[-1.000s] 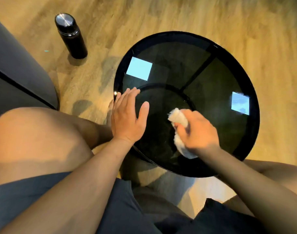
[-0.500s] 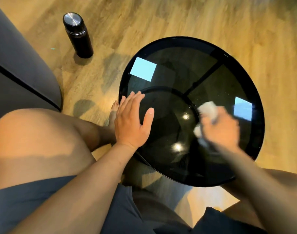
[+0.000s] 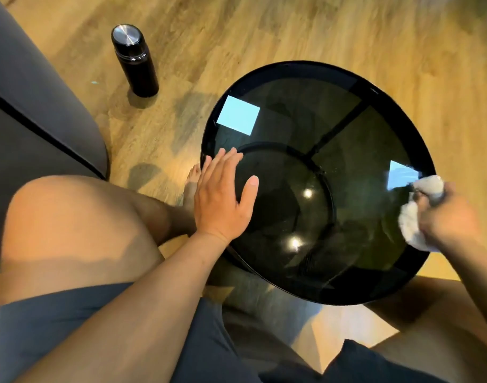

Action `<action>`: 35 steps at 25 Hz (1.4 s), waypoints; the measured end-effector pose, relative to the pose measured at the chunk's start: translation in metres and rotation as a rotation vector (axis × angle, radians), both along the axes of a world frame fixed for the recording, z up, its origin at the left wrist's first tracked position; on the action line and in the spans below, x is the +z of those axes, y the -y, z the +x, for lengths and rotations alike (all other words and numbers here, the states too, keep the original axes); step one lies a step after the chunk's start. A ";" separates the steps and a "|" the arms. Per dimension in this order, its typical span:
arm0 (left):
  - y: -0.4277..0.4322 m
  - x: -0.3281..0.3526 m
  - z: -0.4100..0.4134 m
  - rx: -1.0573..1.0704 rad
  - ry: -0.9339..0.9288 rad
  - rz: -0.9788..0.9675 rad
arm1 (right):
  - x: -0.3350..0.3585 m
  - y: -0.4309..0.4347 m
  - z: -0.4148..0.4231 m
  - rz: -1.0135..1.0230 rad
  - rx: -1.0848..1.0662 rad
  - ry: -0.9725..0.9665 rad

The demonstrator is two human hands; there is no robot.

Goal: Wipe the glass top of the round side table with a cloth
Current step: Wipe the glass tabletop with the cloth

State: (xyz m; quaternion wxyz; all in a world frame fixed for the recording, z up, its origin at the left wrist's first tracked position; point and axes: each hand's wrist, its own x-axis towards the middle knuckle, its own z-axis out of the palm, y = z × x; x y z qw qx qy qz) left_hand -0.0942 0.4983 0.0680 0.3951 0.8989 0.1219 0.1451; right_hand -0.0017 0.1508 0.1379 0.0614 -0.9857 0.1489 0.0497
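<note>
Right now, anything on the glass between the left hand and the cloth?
No. In the head view, the glass between the left hand and the cloth is bare: only light glints and the frame ring seen through it.

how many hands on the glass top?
2. Left hand rests flat at the left edge of the glass top; right hand grips the cloth at its right edge.

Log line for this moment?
phase: wiping | right hand: grips crumpled white cloth at right rim of round dark glass table top | left hand: flat on glass, left side | black metal-capped flask: upright on wooden floor
</note>
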 end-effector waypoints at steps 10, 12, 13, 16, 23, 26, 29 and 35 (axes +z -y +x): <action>0.000 0.000 0.000 0.010 0.055 -0.045 | -0.006 -0.239 -0.095 0.271 0.571 -0.090; 0.000 -0.001 0.000 0.007 0.043 -0.029 | -0.011 -0.221 -0.091 0.297 0.644 -0.087; 0.000 -0.002 0.001 0.007 0.036 -0.023 | -0.011 -0.195 -0.083 0.243 0.612 -0.091; 0.000 0.000 0.001 0.010 0.029 -0.025 | -0.003 -0.079 -0.044 0.056 0.278 -0.006; 0.000 -0.002 0.002 0.021 0.027 -0.028 | -0.012 -0.026 0.031 -0.024 -0.067 0.101; -0.001 -0.003 0.002 0.027 0.038 -0.029 | -0.012 -0.160 -0.010 0.069 0.185 0.060; 0.000 -0.001 0.000 0.014 0.062 -0.045 | -0.014 -0.234 -0.078 0.258 0.711 -0.101; -0.001 -0.001 0.002 0.027 0.025 -0.039 | -0.010 -0.075 -0.054 0.081 0.425 0.042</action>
